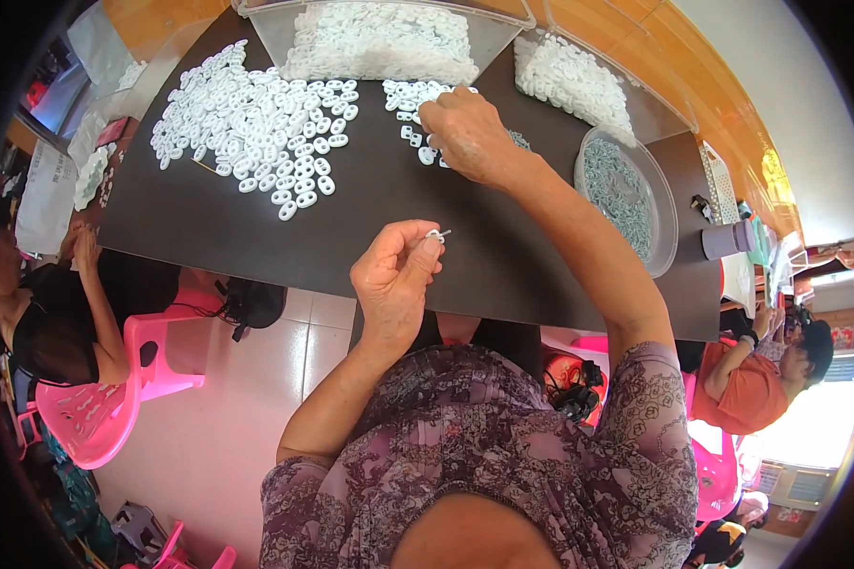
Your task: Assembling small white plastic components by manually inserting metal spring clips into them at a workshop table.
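Observation:
My left hand [396, 277] is raised over the near part of the dark table, thumb and fingers pinching a small white plastic piece [435, 234] with a thin metal screw sticking out of it. Farther off, my right hand [470, 133] reaches down at a small group of white pieces [411, 98], its fingers curled and their tips partly hidden. What they hold, if anything, is not visible. To the left spreads a large heap of white oval two-hole pieces [247, 119]. A round clear tub [669, 242] of grey screws [617, 190] stands beyond my right forearm.
At the table's [351, 223] far edge stand a clear bin [256, 33] of white pieces and a second bin [678, 114]. A lilac cup [726, 240] stands at the right edge. People sit on both sides; a pink chair [95, 422] is at the left.

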`<state>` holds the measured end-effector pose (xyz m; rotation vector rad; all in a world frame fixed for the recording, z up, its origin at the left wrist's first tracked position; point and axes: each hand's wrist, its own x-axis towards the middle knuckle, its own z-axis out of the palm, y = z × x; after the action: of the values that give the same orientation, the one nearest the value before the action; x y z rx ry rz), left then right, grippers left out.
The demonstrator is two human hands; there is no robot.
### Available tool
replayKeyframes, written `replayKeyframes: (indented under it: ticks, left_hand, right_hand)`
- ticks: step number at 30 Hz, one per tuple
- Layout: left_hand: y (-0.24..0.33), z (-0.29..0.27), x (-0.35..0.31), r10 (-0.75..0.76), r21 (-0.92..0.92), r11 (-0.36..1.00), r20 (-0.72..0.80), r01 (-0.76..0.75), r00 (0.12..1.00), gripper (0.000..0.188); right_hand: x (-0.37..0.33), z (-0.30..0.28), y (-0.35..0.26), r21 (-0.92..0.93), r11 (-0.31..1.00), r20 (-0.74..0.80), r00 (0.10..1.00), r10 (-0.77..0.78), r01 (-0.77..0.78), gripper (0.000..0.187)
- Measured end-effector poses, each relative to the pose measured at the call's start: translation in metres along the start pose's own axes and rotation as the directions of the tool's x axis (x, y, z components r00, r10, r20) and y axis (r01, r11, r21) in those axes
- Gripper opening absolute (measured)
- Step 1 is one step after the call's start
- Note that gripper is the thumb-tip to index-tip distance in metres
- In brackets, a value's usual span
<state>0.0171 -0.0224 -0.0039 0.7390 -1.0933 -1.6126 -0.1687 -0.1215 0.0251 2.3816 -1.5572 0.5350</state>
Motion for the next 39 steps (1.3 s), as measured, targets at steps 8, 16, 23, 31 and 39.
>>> replayKeyframes:
  ticks: [8,16,23,31,39]
  left_hand:
    - [0.002,0.000,0.000,0.004,-0.001,1.000,0.009,-0.004,1.000,0.012]
    - [0.012,0.002,0.005,-0.014,-0.112,0.994,-0.001,0.014,1.000,0.014]
    - [0.019,0.009,0.005,-0.012,-0.116,0.993,0.010,0.013,1.000,0.013]
    - [0.021,0.014,0.003,-0.098,-0.106,0.989,0.023,0.100,0.995,0.012]
    - [0.022,0.014,0.000,-0.104,-0.127,0.986,0.042,0.109,0.994,0.013]
  right_hand:
    - [-0.021,-0.049,-0.024,0.563,0.741,0.186,0.930,0.318,-0.366,0.015]
    - [-0.065,-0.064,-0.043,0.843,0.013,0.491,0.780,0.389,-0.537,0.016]
    - [-0.078,-0.070,-0.055,0.826,-0.189,0.560,0.735,0.381,-0.531,0.019]
    - [-0.088,-0.067,-0.058,0.849,-0.119,0.516,0.756,0.403,-0.515,0.018]
    - [-0.090,-0.070,-0.066,0.848,0.008,0.462,0.747,0.478,-0.530,0.019]
